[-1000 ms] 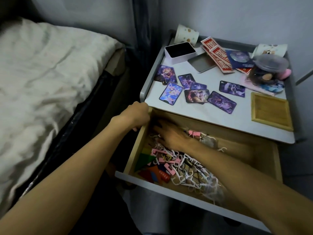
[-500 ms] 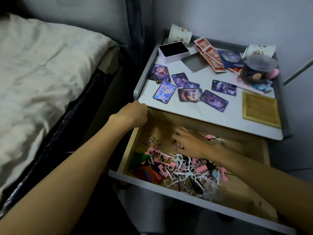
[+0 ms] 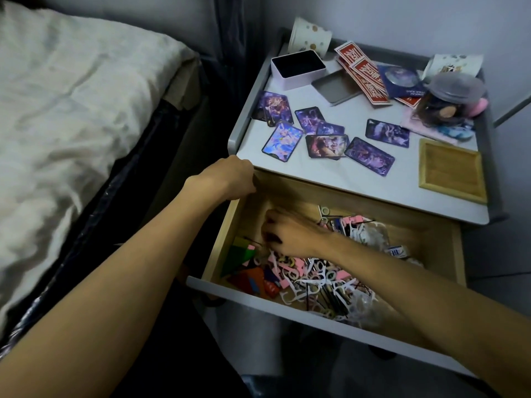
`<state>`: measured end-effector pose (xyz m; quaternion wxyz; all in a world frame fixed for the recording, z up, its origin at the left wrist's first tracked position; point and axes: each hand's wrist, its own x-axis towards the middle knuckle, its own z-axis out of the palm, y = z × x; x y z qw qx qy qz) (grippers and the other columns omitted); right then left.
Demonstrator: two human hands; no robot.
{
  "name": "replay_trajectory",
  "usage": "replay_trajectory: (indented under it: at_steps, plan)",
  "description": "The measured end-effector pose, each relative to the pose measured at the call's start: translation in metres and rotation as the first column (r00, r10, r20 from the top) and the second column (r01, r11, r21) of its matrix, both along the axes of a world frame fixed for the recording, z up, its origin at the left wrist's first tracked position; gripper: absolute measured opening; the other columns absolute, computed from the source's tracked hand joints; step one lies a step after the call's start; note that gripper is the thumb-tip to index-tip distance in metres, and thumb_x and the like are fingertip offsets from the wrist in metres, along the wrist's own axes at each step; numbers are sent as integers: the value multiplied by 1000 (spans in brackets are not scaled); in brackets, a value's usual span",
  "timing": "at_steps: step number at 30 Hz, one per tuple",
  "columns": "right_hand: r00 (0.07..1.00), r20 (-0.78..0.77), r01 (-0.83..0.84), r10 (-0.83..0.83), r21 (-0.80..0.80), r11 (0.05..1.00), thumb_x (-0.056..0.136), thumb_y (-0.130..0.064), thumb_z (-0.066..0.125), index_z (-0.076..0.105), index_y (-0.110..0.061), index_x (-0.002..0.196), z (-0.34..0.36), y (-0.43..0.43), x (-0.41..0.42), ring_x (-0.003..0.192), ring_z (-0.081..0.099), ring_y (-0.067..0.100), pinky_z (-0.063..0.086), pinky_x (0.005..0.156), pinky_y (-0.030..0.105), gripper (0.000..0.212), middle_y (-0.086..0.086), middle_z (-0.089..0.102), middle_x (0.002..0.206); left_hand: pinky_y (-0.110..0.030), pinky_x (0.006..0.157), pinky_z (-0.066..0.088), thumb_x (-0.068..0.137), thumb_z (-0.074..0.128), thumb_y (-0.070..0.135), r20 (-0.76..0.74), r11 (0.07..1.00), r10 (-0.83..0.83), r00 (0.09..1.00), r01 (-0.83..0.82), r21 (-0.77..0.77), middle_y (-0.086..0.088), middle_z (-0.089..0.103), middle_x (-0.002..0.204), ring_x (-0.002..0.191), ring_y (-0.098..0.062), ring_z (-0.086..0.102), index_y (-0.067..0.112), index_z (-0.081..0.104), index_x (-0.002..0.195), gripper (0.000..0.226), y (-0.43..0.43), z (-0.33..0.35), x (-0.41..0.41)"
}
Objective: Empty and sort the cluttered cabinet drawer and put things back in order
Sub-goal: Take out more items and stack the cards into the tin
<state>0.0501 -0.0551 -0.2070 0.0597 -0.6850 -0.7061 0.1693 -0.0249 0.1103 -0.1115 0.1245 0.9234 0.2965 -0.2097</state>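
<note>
The wooden drawer (image 3: 221,239) of the bedside cabinet stands pulled out. It holds a tangle of white and pink clips (image 3: 313,280), and coloured flat pieces (image 3: 244,254) lie at its left end. My left hand (image 3: 230,179) grips the drawer's left wall near the back corner. My right hand (image 3: 290,234) is inside the drawer, over the left-middle of the pile, palm down and blurred; I cannot make out whether its fingers hold anything. Several picture cards (image 3: 324,133) lie spread on the cabinet top (image 3: 359,182).
On the cabinet top stand a small white box (image 3: 297,68), a paper cup (image 3: 309,38), red packets (image 3: 365,76), a grey tin lid (image 3: 334,89), a lidded jar (image 3: 451,101) and a wooden tray (image 3: 451,170). A bed (image 3: 71,110) lies close on the left.
My right hand has shifted left inside the drawer, from the middle toward the coloured pieces. My left hand has stayed on the drawer's wall.
</note>
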Motion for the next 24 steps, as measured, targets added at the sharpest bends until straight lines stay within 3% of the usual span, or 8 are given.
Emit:
replay_trajectory:
  at_steps: [3, 7, 12, 15, 17, 20, 24]
  plan:
    - [998, 58, -1, 9, -138, 990, 92, -31, 55, 66, -20, 105, 5, -20, 11, 106, 49, 20, 42, 95, 38, 20, 2, 55, 108, -25, 52, 33, 99, 56, 30, -2, 1000, -7, 1000, 7, 0, -1, 47, 78, 66, -12, 49, 15, 50, 93, 17, -2, 4, 0]
    - [998, 51, 55, -43, -259, 964, 95, -36, 56, 63, -22, 107, 9, -37, 18, 101, 45, 13, 44, 94, 38, 21, -3, 50, 102, -25, 52, 36, 98, 57, 31, -5, 1000, 0, 1000, 0, 0, -2, 48, 77, 65, -13, 51, 14, 50, 91, 19, -4, 6, 0]
    - [975, -144, 145, -168, -155, 977, 90, -37, 63, 49, -17, 135, 7, -15, -15, 121, 46, 21, 40, 100, 33, 52, 6, 49, 132, -26, 52, 37, 97, 59, 31, 9, 1000, -5, 1000, 5, -1, -2, 51, 75, 64, -14, 53, 15, 51, 84, 22, -5, 7, -1]
    - [987, -99, 103, -123, -180, 978, 86, -32, 66, 40, -18, 145, 1, -7, -27, 125, 41, 23, 39, 102, 38, 66, 7, 42, 140, -26, 50, 35, 97, 60, 33, 11, 1000, 2, 1000, -2, 4, -2, 50, 75, 64, -14, 51, 16, 49, 81, 26, -5, 7, -1]
    - [987, -101, 110, -127, -156, 982, 87, -30, 65, 47, -19, 139, 0, -8, -27, 119, 47, 23, 44, 96, 38, 56, 5, 47, 132, -26, 52, 36, 96, 61, 36, 5, 1000, 2, 1000, -2, -4, -1, 49, 75, 64, -13, 51, 16, 48, 81, 28, -4, 8, -2]
    - [986, -124, 98, -111, -109, 989, 90, -25, 61, 62, -14, 112, 1, -19, -22, 101, 57, 23, 48, 83, 36, 24, 4, 60, 109, -27, 58, 40, 95, 62, 39, 0, 1000, 2, 1000, -2, -15, -1, 50, 74, 64, -13, 51, 16, 47, 74, 34, -3, 6, -1]
    - [996, -51, 68, -76, -131, 989, 93, -16, 54, 63, -17, 102, -1, -48, -7, 98, 52, 13, 43, 96, 31, 13, -3, 59, 100, -30, 64, 42, 95, 61, 42, 14, 1000, -2, 1000, 2, -3, 0, 46, 74, 64, -13, 48, 16, 50, 88, 29, -6, 5, -1]
